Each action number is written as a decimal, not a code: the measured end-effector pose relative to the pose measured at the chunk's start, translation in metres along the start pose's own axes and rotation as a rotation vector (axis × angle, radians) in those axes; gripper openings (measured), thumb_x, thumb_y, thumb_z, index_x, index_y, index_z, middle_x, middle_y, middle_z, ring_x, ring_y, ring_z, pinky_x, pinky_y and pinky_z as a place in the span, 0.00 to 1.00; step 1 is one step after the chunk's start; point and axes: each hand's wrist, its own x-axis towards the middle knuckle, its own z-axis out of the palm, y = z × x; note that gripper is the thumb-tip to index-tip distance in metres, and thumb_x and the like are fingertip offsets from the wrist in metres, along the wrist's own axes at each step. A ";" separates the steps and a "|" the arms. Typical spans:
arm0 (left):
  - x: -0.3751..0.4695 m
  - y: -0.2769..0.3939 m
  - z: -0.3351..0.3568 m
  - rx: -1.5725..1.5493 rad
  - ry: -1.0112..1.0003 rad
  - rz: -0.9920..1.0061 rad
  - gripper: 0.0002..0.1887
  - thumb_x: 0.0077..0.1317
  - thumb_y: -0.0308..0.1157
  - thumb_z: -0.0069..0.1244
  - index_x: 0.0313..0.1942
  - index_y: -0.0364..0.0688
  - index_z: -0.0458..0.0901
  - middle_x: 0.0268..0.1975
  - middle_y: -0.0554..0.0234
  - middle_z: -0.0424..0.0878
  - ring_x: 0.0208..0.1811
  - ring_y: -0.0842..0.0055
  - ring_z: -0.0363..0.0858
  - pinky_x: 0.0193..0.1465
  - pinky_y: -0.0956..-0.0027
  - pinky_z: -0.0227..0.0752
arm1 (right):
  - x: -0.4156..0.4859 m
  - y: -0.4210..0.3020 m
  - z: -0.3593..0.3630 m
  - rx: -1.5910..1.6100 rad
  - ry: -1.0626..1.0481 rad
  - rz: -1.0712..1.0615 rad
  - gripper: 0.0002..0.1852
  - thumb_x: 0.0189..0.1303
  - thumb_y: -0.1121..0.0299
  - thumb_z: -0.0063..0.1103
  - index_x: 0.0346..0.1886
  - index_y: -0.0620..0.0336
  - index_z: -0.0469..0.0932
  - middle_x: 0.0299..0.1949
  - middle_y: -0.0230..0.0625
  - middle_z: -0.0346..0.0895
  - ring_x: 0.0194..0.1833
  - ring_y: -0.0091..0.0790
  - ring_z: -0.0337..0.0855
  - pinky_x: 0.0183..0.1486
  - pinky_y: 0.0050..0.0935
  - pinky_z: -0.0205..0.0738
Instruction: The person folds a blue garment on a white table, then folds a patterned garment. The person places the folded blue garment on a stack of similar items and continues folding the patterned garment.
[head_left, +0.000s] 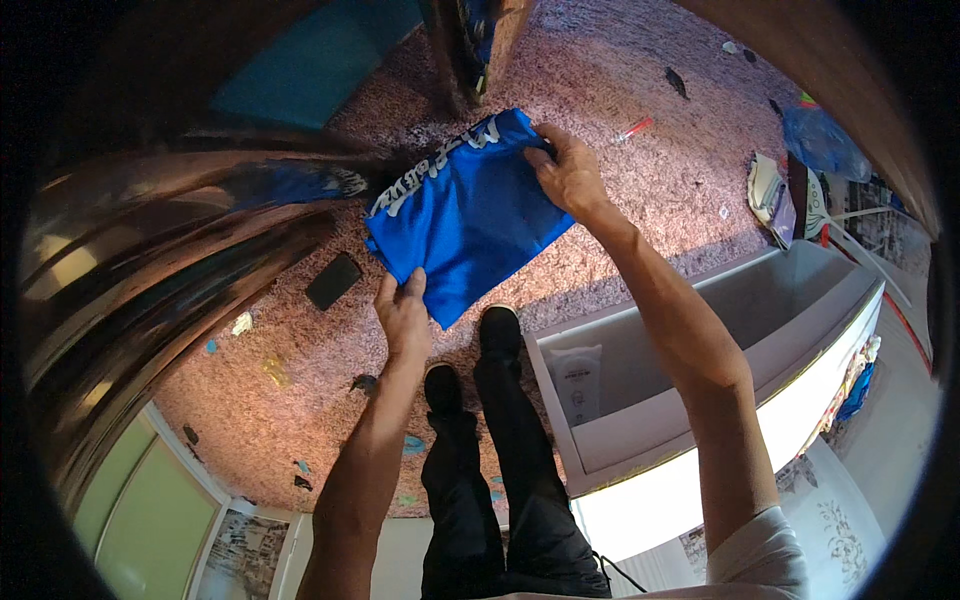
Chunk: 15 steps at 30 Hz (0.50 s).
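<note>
A folded blue cloth garment (480, 217) with white lettering along its far left edge is held up above the carpet between my two hands. My left hand (405, 311) pinches its near left corner between thumb and fingers. At the far right corner, my right hand (570, 169) grips the fabric, with the thumb on top. The near corner of the cloth hangs loose just beyond my shoes. What lies under the cloth is hidden.
A pale open drawer (551, 405) with a white packet (577, 382) inside stands at the right. A dark flat object (334, 281) lies on the pink carpet (300, 405), among scattered scraps. Glossy brown furniture (150, 202) rises at the left. Folded cloths (771, 199) rest beyond the drawer.
</note>
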 end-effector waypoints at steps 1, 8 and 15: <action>-0.008 0.002 0.004 0.030 -0.009 0.054 0.15 0.69 0.25 0.51 0.56 0.34 0.77 0.54 0.58 0.80 0.52 0.73 0.76 0.58 0.68 0.67 | -0.005 0.001 0.002 -0.021 0.016 -0.006 0.19 0.59 0.65 0.59 0.52 0.60 0.78 0.42 0.57 0.81 0.46 0.59 0.82 0.51 0.49 0.75; 0.015 -0.034 0.004 0.048 0.034 0.030 0.13 0.69 0.24 0.50 0.54 0.36 0.79 0.49 0.62 0.82 0.49 0.74 0.76 0.57 0.67 0.67 | -0.007 0.050 0.031 -0.163 0.135 -0.051 0.16 0.58 0.64 0.59 0.47 0.62 0.78 0.36 0.56 0.81 0.41 0.62 0.81 0.46 0.52 0.74; 0.018 -0.045 -0.009 0.224 -0.008 0.055 0.09 0.69 0.25 0.52 0.48 0.35 0.81 0.48 0.60 0.82 0.47 0.78 0.76 0.52 0.69 0.69 | -0.006 0.049 0.029 -0.251 0.113 -0.048 0.19 0.60 0.62 0.60 0.51 0.59 0.76 0.39 0.56 0.81 0.43 0.60 0.81 0.46 0.51 0.75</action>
